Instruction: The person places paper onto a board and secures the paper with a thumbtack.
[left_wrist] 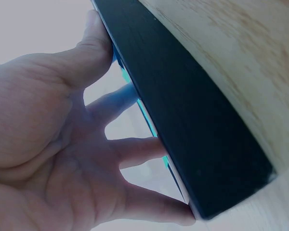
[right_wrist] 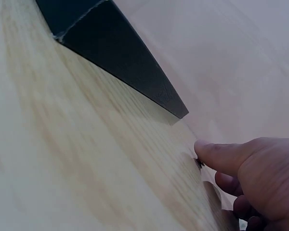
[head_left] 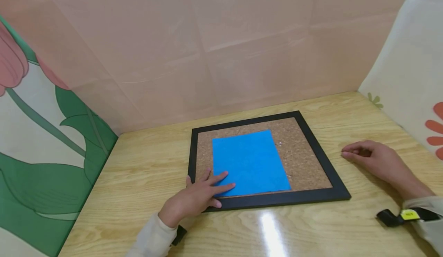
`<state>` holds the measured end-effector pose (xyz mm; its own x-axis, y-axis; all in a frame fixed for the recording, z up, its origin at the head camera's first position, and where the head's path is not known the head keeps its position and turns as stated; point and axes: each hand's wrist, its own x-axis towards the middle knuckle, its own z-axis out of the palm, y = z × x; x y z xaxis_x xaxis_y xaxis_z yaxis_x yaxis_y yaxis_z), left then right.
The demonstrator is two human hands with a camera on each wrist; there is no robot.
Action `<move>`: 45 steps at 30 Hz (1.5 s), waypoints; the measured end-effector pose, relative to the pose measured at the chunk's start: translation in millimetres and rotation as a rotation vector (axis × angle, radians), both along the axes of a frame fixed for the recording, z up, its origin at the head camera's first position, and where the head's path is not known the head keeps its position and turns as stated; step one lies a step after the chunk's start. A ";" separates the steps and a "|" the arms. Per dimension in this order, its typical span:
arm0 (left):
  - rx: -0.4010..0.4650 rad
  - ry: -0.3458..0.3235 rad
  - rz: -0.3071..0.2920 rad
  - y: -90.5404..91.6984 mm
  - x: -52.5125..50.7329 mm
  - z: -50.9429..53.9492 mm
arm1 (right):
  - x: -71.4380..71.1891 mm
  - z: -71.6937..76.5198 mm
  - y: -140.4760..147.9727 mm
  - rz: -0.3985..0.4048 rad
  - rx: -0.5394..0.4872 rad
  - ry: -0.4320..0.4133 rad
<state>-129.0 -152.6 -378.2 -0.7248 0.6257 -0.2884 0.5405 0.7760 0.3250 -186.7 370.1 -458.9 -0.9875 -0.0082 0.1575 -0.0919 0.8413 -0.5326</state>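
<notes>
A sheet of blue paper [head_left: 249, 162] lies on a cork board [head_left: 308, 161] with a black frame [head_left: 277, 200]. My left hand [head_left: 194, 199] rests spread over the paper's lower left corner and the frame. From below, the left wrist view shows its fingers [left_wrist: 139, 153] reaching over the frame's edge. To the right of the board, my right hand [head_left: 377, 161] is low over the table, fingers curled and thumb near the index finger. A tiny dark spot shows under its thumb tip in the right wrist view; whether anything is pinched there is unclear.
Two tiny shiny bits, perhaps clear pins [head_left: 280, 144], show on the cork beside the paper's right edge. The board lies on a wood-grain table [head_left: 149, 187]. A pinkish sheet [head_left: 207, 57] hangs behind, with printed panels [head_left: 45, 153] at both sides.
</notes>
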 end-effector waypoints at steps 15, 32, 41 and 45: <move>-0.005 -0.011 0.001 0.6 -0.8 -0.2 | 1.8 -0.6 8.2 -0.005 0.020 0.035; 0.008 -0.009 0.005 -0.6 -0.3 -0.2 | 0.9 -0.9 2.4 0.002 -0.013 0.035; 0.004 -0.010 0.002 -0.1 -0.2 0.4 | 0.2 -0.9 1.9 0.018 0.003 0.030; 0.005 -0.013 0.005 -0.1 0.0 0.4 | 0.4 -0.8 1.8 0.018 0.011 0.028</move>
